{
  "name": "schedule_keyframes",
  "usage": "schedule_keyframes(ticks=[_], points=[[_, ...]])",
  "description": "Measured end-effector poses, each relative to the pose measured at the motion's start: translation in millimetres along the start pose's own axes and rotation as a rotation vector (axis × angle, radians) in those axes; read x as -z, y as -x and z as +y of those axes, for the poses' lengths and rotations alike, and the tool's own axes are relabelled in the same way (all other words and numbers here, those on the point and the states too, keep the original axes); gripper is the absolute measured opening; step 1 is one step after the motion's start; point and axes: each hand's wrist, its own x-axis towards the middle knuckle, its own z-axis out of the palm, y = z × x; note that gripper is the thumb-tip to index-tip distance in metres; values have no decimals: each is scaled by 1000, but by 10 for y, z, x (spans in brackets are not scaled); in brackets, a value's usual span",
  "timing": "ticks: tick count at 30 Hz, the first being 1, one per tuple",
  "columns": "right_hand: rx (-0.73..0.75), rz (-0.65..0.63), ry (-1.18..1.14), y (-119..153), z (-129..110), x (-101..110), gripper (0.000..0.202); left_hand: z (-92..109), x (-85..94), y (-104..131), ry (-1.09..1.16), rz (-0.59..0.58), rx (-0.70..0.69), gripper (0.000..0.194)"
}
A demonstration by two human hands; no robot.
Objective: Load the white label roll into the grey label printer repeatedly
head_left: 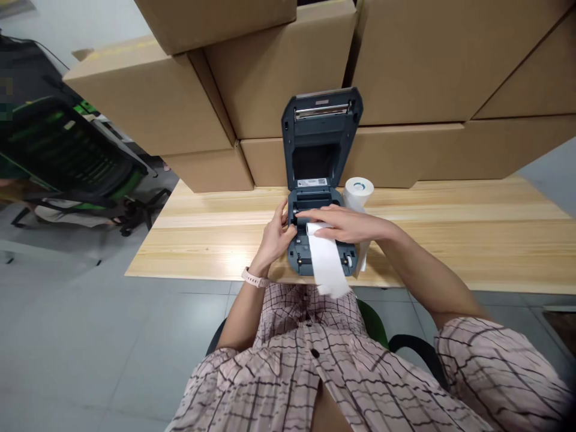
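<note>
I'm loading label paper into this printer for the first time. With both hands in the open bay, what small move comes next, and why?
Probably lay the paper strip flat between the guides. The printer has its lid up, the strip already hangs over the front edge, the right hand rests on its start and the left hand touches the left side of the bay.

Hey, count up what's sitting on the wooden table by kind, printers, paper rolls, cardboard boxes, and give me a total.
Label printer, lid open, left hand and right hand on it: 1
Paper rolls: 2, one loaded, one upright beside it
Cardboard boxes visible in the stack: about 8, edges cropped
Total: about 11
</note>
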Motion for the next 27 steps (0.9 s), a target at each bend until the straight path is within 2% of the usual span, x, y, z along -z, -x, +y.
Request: schedule_keyframes(ticks=[3,4,6,7,9,11,12,14,16,19,21,23,25,27], points=[[146,63,-270,461,85,76,57,31,13,21,7,-24,16,81],[188,131,-352,682,125,71,54,41,7,30,12,-24,23,79],[247,357,-493,1158,222,12,48,58,-10,43,22,-20,34,77],[213,472,-543,1379,277,-36,45,63,-18,48,25,-19,38,76],[-37,623,-573,1712,394,-145,40,69,-27,50,27,-18,36,76],[-333,659,-572,1846,514,-253,39,69,-29,47,27,-15,25,76],[-445,650,-579,1843,571,-304,42,68,-30,46,27,-14,20,76],[-576,623,-612,1753,677,-394,49,67,-34,48,32,-3,17,76],[-613,610,-642,1646,762,-457,54,69,-47,60,46,13,30,75],[-562,552,-656,1615,864,-422,65,73,-62,85,59,39,42,72],[-528,527,-617,1642,949,-277,72,80,-51,85,62,47,44,72],[-499,570,-557,1599,1066,-58,75,94,-12,60,67,25,63,79],[-461,607,-518,1421,1211,169,83,117,43,13,72,-26,106,93],[-403,529,-497,1123,1358,334,93,142,93,-37,72,-74,150,106]])
